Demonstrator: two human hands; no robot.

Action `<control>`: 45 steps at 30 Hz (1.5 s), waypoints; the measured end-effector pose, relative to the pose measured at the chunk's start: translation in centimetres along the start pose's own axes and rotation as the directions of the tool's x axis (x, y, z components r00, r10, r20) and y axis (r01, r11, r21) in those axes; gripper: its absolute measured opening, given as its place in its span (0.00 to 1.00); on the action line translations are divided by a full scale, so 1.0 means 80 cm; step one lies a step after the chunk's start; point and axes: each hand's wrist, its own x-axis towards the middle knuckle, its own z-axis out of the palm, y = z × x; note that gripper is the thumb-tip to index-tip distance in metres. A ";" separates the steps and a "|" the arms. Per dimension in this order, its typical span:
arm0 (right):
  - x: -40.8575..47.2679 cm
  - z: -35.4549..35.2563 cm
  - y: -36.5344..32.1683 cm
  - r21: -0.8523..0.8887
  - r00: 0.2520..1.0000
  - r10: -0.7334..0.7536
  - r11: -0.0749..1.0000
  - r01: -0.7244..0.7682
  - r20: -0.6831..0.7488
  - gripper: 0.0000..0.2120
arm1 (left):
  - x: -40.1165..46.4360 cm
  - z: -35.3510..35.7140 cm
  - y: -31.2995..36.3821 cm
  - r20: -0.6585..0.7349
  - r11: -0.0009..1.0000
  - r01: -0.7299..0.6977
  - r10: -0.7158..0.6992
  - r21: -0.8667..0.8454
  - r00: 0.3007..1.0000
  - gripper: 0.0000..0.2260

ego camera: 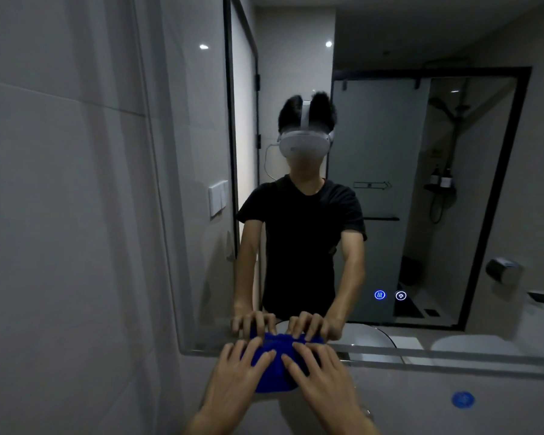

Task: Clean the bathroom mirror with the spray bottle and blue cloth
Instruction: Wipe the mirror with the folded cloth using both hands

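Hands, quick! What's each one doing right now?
Left hand: open, fingers spread, pressing the cloth at the mirror's bottom edge.
Right hand: open, fingers spread, pressing the same cloth.

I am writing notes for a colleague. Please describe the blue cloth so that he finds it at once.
Find the large wall mirror and follow its bottom edge toward the left corner. There the left hand and right hand press the blue cloth flat. It is the only bright blue fabric.
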 end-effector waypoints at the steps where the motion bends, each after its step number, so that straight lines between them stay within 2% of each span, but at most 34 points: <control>1: 0.003 -0.003 0.004 0.008 1.000 -0.010 1.000 0.010 0.026 0.19 | 0.002 -0.003 -0.002 -0.013 1.000 -0.017 0.017 0.018 1.000 0.31; 3: 0.013 -0.008 0.013 -0.006 1.000 -0.001 1.000 0.001 0.022 0.20 | 0.009 -0.012 -0.007 -0.057 0.999 -0.041 0.042 0.023 0.997 0.34; 5: 0.031 -0.018 0.022 -0.045 0.998 0.012 0.999 -0.015 -0.058 0.13 | 0.021 -0.032 -0.016 -0.130 0.999 -0.033 0.034 0.009 0.991 0.37; 6: 0.043 -0.026 0.027 -0.057 0.996 0.026 0.998 -0.032 -0.088 0.13 | 0.029 -0.046 -0.019 -0.169 1.000 -0.024 0.026 0.011 0.985 0.39; 9: 0.088 -0.065 0.044 -0.095 0.988 0.030 0.994 -0.044 -0.149 0.17 | 0.055 -0.102 -0.028 -0.260 0.998 -0.006 0.023 0.067 0.965 0.40; 17: 0.240 -0.201 0.122 -0.237 0.956 -0.015 0.970 -0.058 -0.294 0.20 | 0.152 -0.303 -0.045 -0.455 0.955 0.054 0.089 0.291 0.886 0.32; 22: 0.331 -0.275 0.172 -0.359 0.972 -0.025 0.931 -0.062 -0.233 0.25 | 0.206 -0.406 -0.063 -0.549 0.917 0.045 0.197 0.395 0.812 0.26; 24: 0.365 -0.299 0.188 -0.385 0.972 -0.004 0.918 -0.089 -0.233 0.28 | 0.225 -0.442 -0.071 -0.597 0.897 0.073 0.228 0.437 0.769 0.24; 28: 0.432 -0.348 0.216 -0.406 0.946 0.049 0.895 -0.184 -0.320 0.29 | 0.275 -0.506 -0.085 -0.694 0.875 0.194 0.197 0.443 0.693 0.24; 32: 0.489 -0.383 0.237 -0.420 0.937 0.075 0.880 -0.223 -0.341 0.26 | 0.315 -0.554 -0.095 -0.730 0.872 0.267 0.139 0.410 0.669 0.20; 35: 0.514 -0.392 0.245 -0.400 0.928 0.083 0.885 -0.237 -0.364 0.25 | 0.333 -0.576 -0.108 -0.753 0.873 0.262 0.163 0.411 0.637 0.17; 40: 0.547 -0.409 0.254 -0.381 0.910 0.068 0.893 -0.239 -0.410 0.25 | 0.355 -0.604 -0.124 -0.792 0.889 0.246 0.183 0.387 0.582 0.17; 45: 0.583 -0.425 0.262 -0.354 0.896 0.065 0.904 -0.239 -0.440 0.26 | 0.372 -0.639 -0.134 -0.808 0.873 0.296 0.168 0.388 0.565 0.17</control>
